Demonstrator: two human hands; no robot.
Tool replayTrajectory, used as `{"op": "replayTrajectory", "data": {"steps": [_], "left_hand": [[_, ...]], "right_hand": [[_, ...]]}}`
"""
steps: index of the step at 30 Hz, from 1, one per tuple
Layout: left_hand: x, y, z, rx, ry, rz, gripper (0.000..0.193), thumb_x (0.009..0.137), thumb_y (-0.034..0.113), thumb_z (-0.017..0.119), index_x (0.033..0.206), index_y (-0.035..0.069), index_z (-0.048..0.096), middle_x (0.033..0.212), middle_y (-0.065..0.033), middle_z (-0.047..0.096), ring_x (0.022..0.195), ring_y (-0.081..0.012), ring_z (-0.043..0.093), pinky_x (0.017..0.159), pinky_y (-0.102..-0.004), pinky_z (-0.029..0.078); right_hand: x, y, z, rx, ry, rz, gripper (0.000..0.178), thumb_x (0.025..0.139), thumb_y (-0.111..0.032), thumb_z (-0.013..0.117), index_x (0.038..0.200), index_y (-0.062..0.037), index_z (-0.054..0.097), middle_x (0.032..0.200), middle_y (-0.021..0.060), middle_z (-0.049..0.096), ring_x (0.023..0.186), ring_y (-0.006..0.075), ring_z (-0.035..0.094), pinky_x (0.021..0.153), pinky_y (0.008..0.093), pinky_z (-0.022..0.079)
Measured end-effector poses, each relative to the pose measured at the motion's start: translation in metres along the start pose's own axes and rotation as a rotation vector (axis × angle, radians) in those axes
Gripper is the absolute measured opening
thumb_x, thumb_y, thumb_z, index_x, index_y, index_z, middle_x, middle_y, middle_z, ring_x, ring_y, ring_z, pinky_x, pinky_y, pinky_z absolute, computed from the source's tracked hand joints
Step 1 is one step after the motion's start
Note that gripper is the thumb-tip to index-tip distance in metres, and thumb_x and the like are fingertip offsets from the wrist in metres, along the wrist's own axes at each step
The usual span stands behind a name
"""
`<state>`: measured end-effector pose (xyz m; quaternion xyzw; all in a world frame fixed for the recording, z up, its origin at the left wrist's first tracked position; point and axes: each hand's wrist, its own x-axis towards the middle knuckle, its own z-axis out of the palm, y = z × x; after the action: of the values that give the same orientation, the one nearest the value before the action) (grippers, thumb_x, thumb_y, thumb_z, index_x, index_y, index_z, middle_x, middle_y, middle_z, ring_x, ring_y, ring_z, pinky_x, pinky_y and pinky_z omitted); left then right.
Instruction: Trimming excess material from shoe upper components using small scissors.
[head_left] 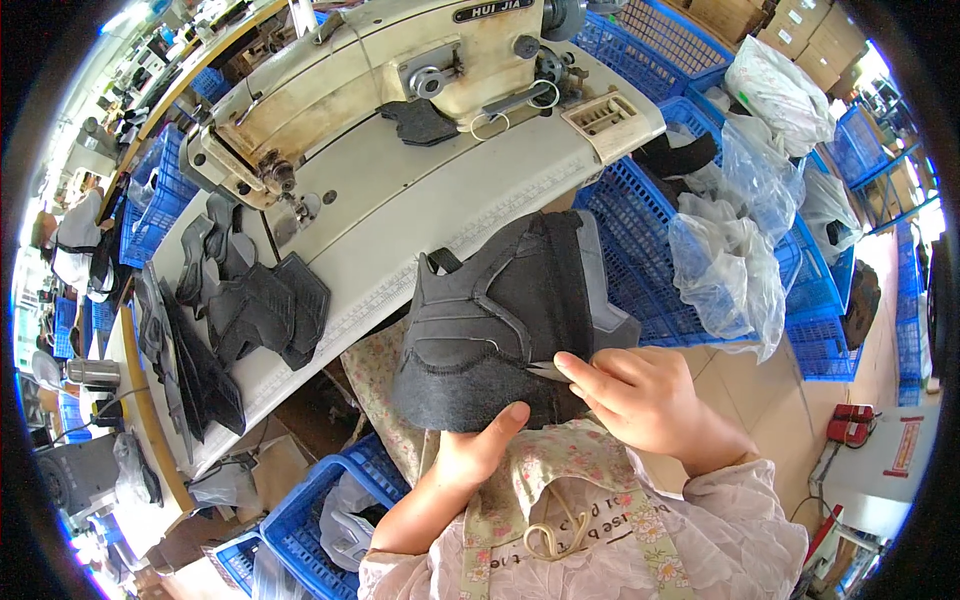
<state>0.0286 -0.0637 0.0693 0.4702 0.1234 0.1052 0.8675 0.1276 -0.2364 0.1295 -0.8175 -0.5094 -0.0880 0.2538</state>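
Note:
A black stitched shoe upper (480,310) with a small pull loop is held up in front of the sewing machine table. Part of a translucent grey plastic piece (600,290) shows behind its right side. My left hand (475,455) grips the upper's lower edge, thumb on the near face and the other fingers hidden behind it. My right hand (640,395) is closed on small metal thread snips (545,371), whose pointed tips touch the upper beside a curved seam. A short pale thread end seems to stand near the tips.
A cream sewing machine (360,75) stands on the white table (390,230). Black cut pieces (265,310) lie stacked at the table's left, another black piece (420,122) beside the machine. Blue crates (635,250) with plastic bags (730,260) fill the right; another blue crate (330,480) sits below.

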Motion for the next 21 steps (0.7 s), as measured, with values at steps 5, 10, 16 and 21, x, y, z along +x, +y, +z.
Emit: {"op": "replayTrajectory", "data": {"steps": [5,10,16,21], "left_hand": [[-0.0008,-0.0107,-0.0137,0.079,-0.11,-0.016,0.052,0.078,0.005,0.066,0.125,0.002,0.043,0.12,-0.0082,0.052,0.11,-0.0222,0.049,0.095,-0.0357,0.039],[0.0007,-0.0018,-0.0069,0.075,-0.1,0.008,0.045,0.079,0.005,0.065,0.12,0.001,0.048,0.115,-0.0077,0.054,0.105,-0.02,0.052,0.09,-0.0333,0.041],[-0.0003,-0.0028,-0.0067,0.035,-0.077,-0.005,0.037,0.081,0.004,0.065,0.115,0.0,0.052,0.11,-0.0071,0.057,0.099,-0.0176,0.054,0.086,-0.0306,0.043],[0.0003,-0.0026,-0.0062,0.034,-0.073,-0.007,0.037,0.081,0.003,0.064,0.115,0.0,0.052,0.11,-0.0072,0.057,0.099,-0.0176,0.054,0.086,-0.03,0.043]], "right_hand": [[0.004,-0.0011,0.0028,0.003,0.005,-0.003,0.05,0.067,-0.006,0.066,0.116,-0.0086,0.059,0.068,-0.0007,0.051,0.051,0.0135,0.052,0.044,0.0274,0.041],[0.007,-0.0015,0.0019,0.003,-0.033,-0.032,0.051,0.067,-0.006,0.065,0.118,-0.0082,0.058,0.069,-0.0003,0.052,0.052,0.0137,0.052,0.045,0.0272,0.042],[0.0042,-0.0002,0.0067,0.019,-0.026,-0.036,0.052,0.067,-0.006,0.065,0.118,-0.0079,0.058,0.068,-0.0001,0.05,0.052,0.0139,0.052,0.045,0.0272,0.042],[0.0051,-0.0039,0.0038,-0.003,0.005,0.001,0.052,0.066,-0.006,0.066,0.118,-0.007,0.057,0.068,0.0004,0.05,0.052,0.0142,0.052,0.045,0.0278,0.042]]}}
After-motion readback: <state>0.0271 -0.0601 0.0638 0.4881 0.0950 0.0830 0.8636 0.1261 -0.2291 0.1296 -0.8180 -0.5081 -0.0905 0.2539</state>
